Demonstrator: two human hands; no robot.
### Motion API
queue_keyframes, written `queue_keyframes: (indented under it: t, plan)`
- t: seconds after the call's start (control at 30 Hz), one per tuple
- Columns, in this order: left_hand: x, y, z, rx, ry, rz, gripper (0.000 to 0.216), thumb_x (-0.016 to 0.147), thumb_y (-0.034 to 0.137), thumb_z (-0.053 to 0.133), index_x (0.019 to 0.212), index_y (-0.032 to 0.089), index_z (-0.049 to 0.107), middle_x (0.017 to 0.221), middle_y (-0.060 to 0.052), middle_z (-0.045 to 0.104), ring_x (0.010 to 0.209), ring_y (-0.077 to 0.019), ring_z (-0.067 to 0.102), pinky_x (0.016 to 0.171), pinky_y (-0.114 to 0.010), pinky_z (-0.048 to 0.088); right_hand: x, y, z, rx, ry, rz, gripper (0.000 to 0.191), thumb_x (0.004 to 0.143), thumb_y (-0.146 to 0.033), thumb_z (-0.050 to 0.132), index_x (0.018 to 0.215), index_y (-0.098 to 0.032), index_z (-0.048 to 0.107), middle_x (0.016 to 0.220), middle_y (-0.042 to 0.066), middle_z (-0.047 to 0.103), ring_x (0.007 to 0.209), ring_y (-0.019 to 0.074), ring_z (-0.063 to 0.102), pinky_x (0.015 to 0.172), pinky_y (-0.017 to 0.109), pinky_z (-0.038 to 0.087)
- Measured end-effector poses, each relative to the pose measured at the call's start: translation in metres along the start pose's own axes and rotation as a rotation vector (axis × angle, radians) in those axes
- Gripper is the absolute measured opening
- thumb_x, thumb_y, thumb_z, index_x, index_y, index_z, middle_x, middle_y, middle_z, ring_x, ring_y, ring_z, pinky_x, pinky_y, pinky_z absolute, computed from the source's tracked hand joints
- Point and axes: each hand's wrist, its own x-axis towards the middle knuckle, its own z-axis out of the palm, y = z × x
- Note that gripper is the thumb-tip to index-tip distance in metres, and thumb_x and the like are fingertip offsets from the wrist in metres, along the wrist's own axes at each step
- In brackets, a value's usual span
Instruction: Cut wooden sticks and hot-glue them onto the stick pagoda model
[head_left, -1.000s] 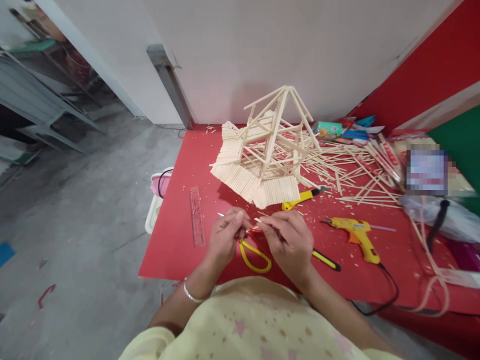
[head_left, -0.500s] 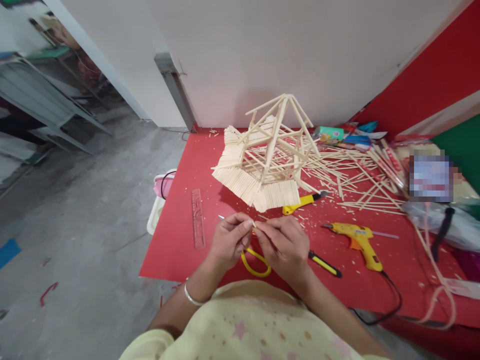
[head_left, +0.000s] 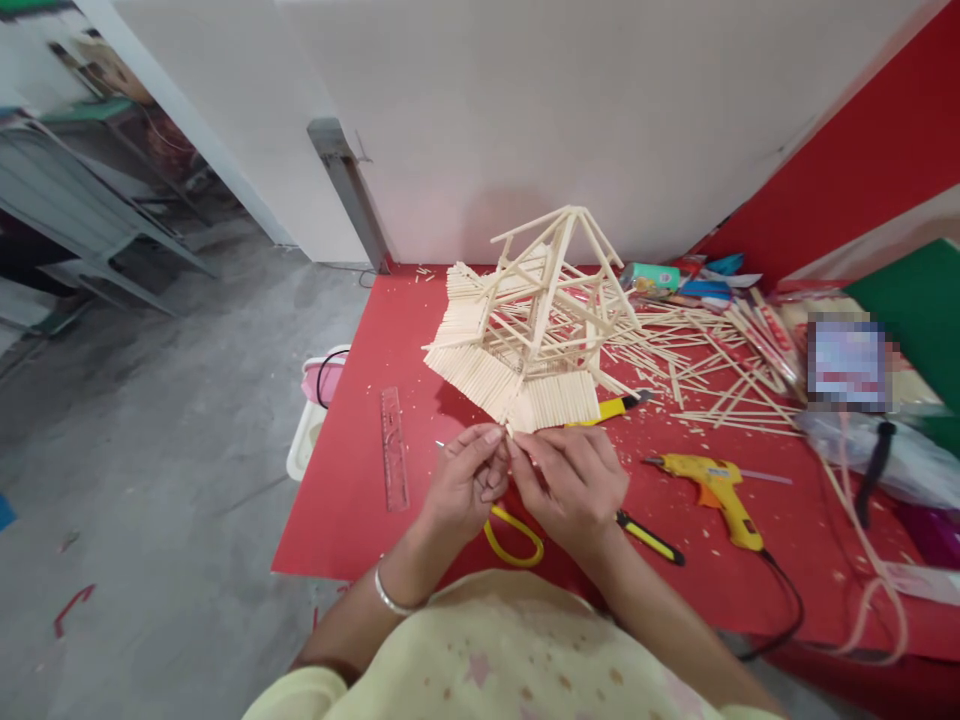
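Observation:
My left hand [head_left: 469, 478] and my right hand [head_left: 574, 485] meet at the front corner of a model built of thin wooden sticks [head_left: 551, 400]. Between their fingertips they pinch a small pale piece of wooden stick [head_left: 511, 430], mostly hidden by the fingers. The model has an open, pointed frame above a skirt of sticks laid side by side. I cannot tell whether the small piece touches it. Below my hands lies a yellow loop-shaped handle [head_left: 516, 560]. A yellow utility knife [head_left: 611, 409] lies partly under the model's right edge.
A yellow glue gun [head_left: 709, 475] and a black-and-yellow cutter [head_left: 651, 538] lie to the right on the red table [head_left: 337, 480]. Loose sticks [head_left: 697, 350] spread behind them. A clear ruler [head_left: 394, 450] lies at left. Plastic bags [head_left: 862, 450] crowd the right side.
My hands, still pinching the small stick piece, have come closer to the model's front corner. The view has shifted slightly; the tools on the table lie as before.

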Motion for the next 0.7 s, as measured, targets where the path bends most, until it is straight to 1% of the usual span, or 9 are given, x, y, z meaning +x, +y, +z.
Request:
queue_keyframes:
  t: [0.1,0.23,0.37,0.6,0.7]
  plan:
    - [0.002,0.0013,0.0006,-0.003,0.001,-0.007,0.029,0.076,0.035,0.081,0.076,0.016,0.059,0.056,0.005,0.053,0.04,-0.0034,0.036,0.035,-0.017,0.02,0.0022,0.0016,0.0009,-0.027,-0.033,-0.018,0.026,0.084,-0.017,0.073,0.108,-0.023,0.069,0.088,0.004,0.072,0.081,0.0179,0.063,0.079,0.033,0.051]
    - [0.0046,0.0027,0.0009,-0.001,-0.012,-0.011,0.032,0.077,0.036,0.08,0.072,0.017,0.056,0.051,0.005,0.049,0.04,-0.0043,0.035,0.036,-0.018,0.021,0.0039,0.0015,-0.0005,-0.083,-0.057,-0.036,0.026,0.082,-0.018,0.075,0.107,-0.023,0.07,0.087,0.004,0.072,0.082,0.0185,0.061,0.079,0.032,0.051]
    - [0.0057,0.0038,0.0018,0.016,-0.021,-0.025,0.033,0.078,0.037,0.08,0.071,0.016,0.055,0.05,0.006,0.047,0.041,-0.0042,0.035,0.037,-0.018,0.021,0.005,0.0011,-0.0031,-0.132,-0.088,-0.053,0.026,0.083,-0.021,0.075,0.108,-0.025,0.07,0.088,0.003,0.072,0.082,0.0181,0.06,0.079,0.032,0.05]
    - [0.0044,0.0055,0.0042,0.023,-0.015,-0.035,0.033,0.078,0.037,0.079,0.07,0.016,0.054,0.051,0.005,0.048,0.042,-0.0043,0.037,0.038,-0.017,0.024,0.0069,0.0012,-0.0047,-0.161,-0.095,-0.071,0.027,0.082,-0.021,0.076,0.108,-0.025,0.071,0.088,0.003,0.071,0.083,0.0181,0.06,0.08,0.031,0.05]
    - [0.0042,0.0059,0.0052,0.027,-0.012,-0.033,0.033,0.077,0.036,0.079,0.069,0.016,0.054,0.051,0.005,0.049,0.04,-0.0039,0.037,0.037,-0.017,0.024,0.0074,0.0015,-0.0041,-0.15,-0.082,-0.065,0.029,0.082,-0.021,0.077,0.11,-0.023,0.07,0.088,0.003,0.071,0.082,0.0173,0.06,0.081,0.031,0.051]
